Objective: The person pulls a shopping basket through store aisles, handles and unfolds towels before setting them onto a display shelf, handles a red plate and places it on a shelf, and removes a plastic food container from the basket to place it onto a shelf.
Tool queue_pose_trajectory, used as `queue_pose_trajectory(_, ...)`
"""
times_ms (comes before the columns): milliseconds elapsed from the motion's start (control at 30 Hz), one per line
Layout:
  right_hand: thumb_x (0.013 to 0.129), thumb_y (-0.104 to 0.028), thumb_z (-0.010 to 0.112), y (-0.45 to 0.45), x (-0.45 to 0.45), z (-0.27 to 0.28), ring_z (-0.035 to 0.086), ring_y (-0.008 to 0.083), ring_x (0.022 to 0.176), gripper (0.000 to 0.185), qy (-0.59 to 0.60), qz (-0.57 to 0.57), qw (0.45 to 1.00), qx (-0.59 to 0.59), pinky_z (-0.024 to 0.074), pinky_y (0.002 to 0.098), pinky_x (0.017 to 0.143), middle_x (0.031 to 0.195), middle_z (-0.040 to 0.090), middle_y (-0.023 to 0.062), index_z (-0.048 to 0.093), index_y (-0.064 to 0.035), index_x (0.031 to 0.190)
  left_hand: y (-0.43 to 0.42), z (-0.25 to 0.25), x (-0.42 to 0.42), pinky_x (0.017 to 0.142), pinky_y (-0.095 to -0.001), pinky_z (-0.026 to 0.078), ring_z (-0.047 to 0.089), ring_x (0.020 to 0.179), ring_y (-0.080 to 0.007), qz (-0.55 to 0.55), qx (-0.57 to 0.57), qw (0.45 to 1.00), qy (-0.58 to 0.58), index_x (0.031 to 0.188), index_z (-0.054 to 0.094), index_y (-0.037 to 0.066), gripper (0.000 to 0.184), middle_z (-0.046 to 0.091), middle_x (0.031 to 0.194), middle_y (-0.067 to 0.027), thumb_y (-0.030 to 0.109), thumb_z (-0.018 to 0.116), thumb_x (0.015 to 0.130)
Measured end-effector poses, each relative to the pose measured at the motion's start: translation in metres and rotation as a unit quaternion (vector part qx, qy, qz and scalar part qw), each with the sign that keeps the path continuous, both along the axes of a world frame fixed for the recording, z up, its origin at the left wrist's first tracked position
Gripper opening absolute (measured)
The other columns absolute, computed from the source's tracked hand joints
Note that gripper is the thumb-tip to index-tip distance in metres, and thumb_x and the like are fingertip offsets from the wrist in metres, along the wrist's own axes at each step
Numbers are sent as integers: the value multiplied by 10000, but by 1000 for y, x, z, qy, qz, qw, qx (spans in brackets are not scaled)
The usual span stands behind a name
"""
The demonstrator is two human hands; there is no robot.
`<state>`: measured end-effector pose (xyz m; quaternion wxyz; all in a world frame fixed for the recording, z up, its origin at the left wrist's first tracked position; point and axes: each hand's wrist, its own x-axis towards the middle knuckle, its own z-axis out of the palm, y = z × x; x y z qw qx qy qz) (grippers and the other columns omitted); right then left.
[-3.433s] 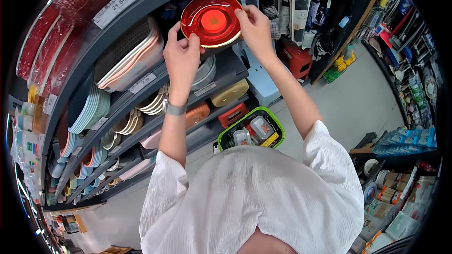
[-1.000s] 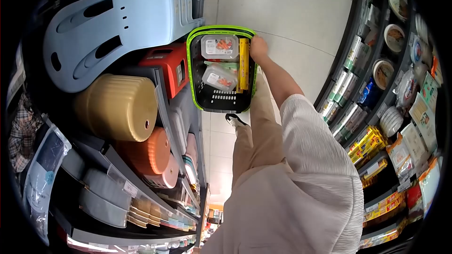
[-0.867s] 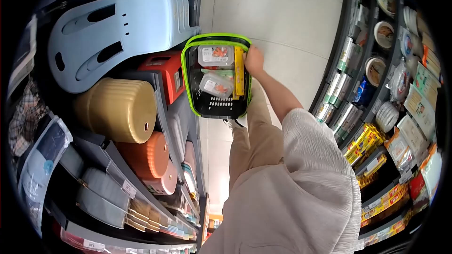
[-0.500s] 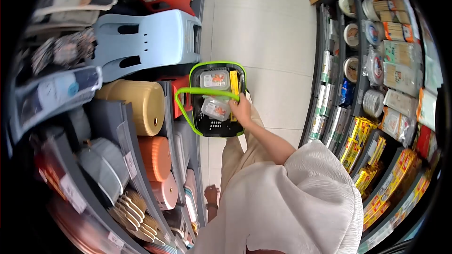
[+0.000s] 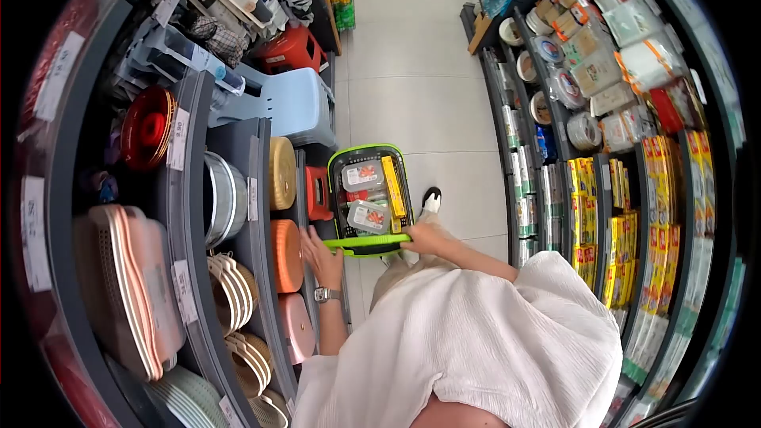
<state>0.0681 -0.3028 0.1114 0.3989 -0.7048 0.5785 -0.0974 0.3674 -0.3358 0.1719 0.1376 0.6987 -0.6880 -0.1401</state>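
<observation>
A black shopping basket (image 5: 339, 218) with a bright green rim hangs in front of me over the aisle. My right hand (image 5: 424, 238) is closed round the right part of its green handle (image 5: 369, 241), which lies at the near side. In the basket are two clear plastic food containers (image 5: 369, 216) with printed labels, a long yellow box (image 5: 393, 186) and something red partly hidden between them. My left hand (image 5: 320, 260), with a watch on the wrist, has its fingers stretched out beside the handle's left end, close to an orange plastic stool (image 5: 286, 256) on the shelf.
Shelves on the left hold a tan stool (image 5: 281, 174), a pink stool (image 5: 296, 328), a light blue stool (image 5: 297, 103), baskets and basins. Right-hand shelves carry yellow boxes (image 5: 622, 261), paper bowls and packets. The tiled floor (image 5: 420, 103) runs ahead between them.
My left hand has risen from low by my side to the handle's left end. The handle has swung down to the basket's near side, and my view has shifted.
</observation>
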Motion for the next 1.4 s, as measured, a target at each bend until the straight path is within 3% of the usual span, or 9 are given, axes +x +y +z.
queue_pose_trajectory(100, 831, -353, 718, 41, 17, -5, 704, 415, 796, 359, 42, 41, 997, 41, 563, 511, 756, 858, 730, 216, 739, -52, 1026, 20, -59, 26, 1120, -480, 380, 514, 1296, -404, -194, -34, 979, -44, 1209, 628, -3, 433, 613, 1284, -220, 88, 720, 796)
queue_pose_trajectory(133, 835, -377, 702, 52, 16, -6, 700, 425, 830, 339, 26, 40, 996, 74, 558, 518, 776, 886, 732, 215, 754, -73, 976, 25, -65, 23, 1120, -480, 380, 514, 1296, -404, -205, -43, 977, -43, 1209, 628, -3, 433, 613, 1284, -220, 88, 720, 796)
queue_pose_trajectory(200, 837, -383, 693, 68, 6, -13, 698, 427, 837, 337, 38, 31, 994, 94, 558, 517, 780, 895, 731, 221, 758, -74, 954, 39, -69, 12, 934, -472, 468, 635, 1035, -352, -171, 126, 977, -25, 883, 698, 56, 100, 704, 979, -141, 97, 684, 792)
queue_pose_trajectory(300, 835, -389, 681, 86, -11, -18, 694, 434, 835, 349, 15, -8, 996, 83, 556, 519, 780, 901, 726, 232, 762, -58, 911, 68, -63, -4, 797, -480, 468, 641, 847, -332, -163, -20, 986, 4, 801, 698, 90, 48, 691, 829, -97, 109, 655, 811)
queue_pose_trajectory(767, 770, -228, 727, 186, -78, -18, 712, 423, 837, 272, 2, 134, 989, 59, 569, 509, 755, 872, 720, 253, 737, 21, 879, 223, -74, -58, 785, -513, 471, 622, 872, -388, -133, -24, 990, -49, 845, 698, 34, 99, 687, 884, -164, 118, 645, 847)
queue_pose_trajectory(1033, 730, -136, 710, 258, -94, -36, 717, 403, 869, 194, 43, 181, 983, -7, 572, 505, 745, 852, 728, 216, 755, -2, 863, 353, -100, -90, 755, -535, 492, 651, 829, -416, 15, 52, 997, -52, 809, 742, 64, 50, 699, 828, -187, 87, 713, 775)
queue_pose_trajectory(1100, 716, -132, 746, 287, -95, -68, 716, 391, 848, 172, 46, 131, 986, -95, 573, 498, 744, 871, 739, 175, 770, -58, 869, 370, -114, -93, 733, -533, 520, 682, 800, -416, -31, 40, 998, -46, 811, 760, 73, 69, 710, 810, -200, 111, 721, 768)
queue_pose_trajectory(1200, 733, -125, 751, 312, -109, -70, 721, 371, 887, 134, 134, 169, 976, 13, 573, 487, 764, 890, 742, 163, 773, -83, 859, 398, -118, -118, 737, -518, 560, 718, 803, -410, -98, 155, 979, -84, 930, 776, 71, 220, 728, 841, -224, 233, 702, 800)
queue_pose_trajectory(1400, 766, -104, 731, 357, -150, -49, 735, 335, 882, 94, 171, 170, 970, -25, 579, 471, 742, 890, 752, 131, 766, -78, 849, 430, -149, -128, 791, -511, 563, 715, 869, -407, -199, 274, 938, -71, 1023, 759, 92, 337, 737, 931, -207, 362, 683, 837)
